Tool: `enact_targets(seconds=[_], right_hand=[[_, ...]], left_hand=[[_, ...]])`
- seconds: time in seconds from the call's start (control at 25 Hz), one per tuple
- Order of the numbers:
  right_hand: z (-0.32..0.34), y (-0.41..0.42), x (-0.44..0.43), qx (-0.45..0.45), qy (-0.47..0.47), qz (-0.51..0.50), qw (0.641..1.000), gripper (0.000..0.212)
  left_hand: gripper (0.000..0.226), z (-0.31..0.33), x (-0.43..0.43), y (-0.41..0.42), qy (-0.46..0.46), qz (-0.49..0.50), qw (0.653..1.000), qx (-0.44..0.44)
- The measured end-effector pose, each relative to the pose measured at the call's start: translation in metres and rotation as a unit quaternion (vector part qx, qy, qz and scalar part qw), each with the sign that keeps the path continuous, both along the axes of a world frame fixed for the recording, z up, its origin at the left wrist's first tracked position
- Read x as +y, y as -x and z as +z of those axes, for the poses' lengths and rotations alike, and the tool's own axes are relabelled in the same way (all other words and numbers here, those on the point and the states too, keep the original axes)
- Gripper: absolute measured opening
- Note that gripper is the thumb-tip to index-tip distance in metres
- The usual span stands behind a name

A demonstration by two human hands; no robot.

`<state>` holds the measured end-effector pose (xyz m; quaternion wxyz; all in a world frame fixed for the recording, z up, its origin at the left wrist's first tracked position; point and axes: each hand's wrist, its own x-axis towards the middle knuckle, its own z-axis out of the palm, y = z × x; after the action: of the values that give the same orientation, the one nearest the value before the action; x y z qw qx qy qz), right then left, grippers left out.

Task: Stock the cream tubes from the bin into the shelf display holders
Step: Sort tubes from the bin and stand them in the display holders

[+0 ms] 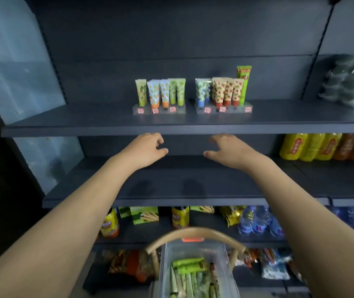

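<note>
Tubes (190, 268) still to stock lie loose in the clear bin (167, 261), low in view under a bent wooden basket handle (193, 231). Others stand cap-down in two clear display holders (158, 110) on the upper shelf (85, 125), with a tall green tube (244, 82) at the far right. Left hand (148, 149) and right hand (229, 151) reach out just below the shelf edge. Each grip is slack, fingers loosely curled, holding nothing.

Judgement: tubes light, soft-walled, glossy, so probably slippery, and a hard squeeze would dent them. Best pinched lightly at the stiff cap end or the crimped tail.
</note>
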<state>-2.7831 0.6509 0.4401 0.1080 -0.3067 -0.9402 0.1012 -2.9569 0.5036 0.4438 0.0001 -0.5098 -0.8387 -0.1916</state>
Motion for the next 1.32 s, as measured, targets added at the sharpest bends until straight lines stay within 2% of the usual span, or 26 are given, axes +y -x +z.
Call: enact_targets(seconds=[0.28,0.6,0.8,1.04,1.16,1.32], right_hand=[[-0.113,-0.046,-0.033,-0.102,0.023,-0.031,0.994,0.052],[-0.267,-0.072,-0.032,-0.199,0.095,-0.002,0.975,0.047],[-0.355,-0.064,-0.021,-0.243,0.181,0.018,0.953,0.043],[-0.454,-0.054,-0.034,-0.288,0.300,0.027,0.909,0.035],[-0.501,-0.057,-0.048,-0.309,0.359,-0.003,0.881,0.037],[-0.558,-0.055,-0.062,-0.302,0.425,-0.074,0.850,0.036]], left_hand=[[0.039,-0.102,-0.013,-0.050,0.087,-0.043,0.995,-0.015],[0.035,-0.256,-0.004,-0.082,0.215,-0.040,0.975,-0.030],[0.033,-0.361,0.000,-0.090,0.312,0.001,0.944,-0.105],[0.027,-0.469,-0.019,-0.102,0.358,0.080,0.901,-0.231],[0.032,-0.520,-0.031,-0.108,0.359,0.115,0.879,-0.293],[0.036,-0.575,-0.033,-0.116,0.288,0.215,0.855,-0.373]])
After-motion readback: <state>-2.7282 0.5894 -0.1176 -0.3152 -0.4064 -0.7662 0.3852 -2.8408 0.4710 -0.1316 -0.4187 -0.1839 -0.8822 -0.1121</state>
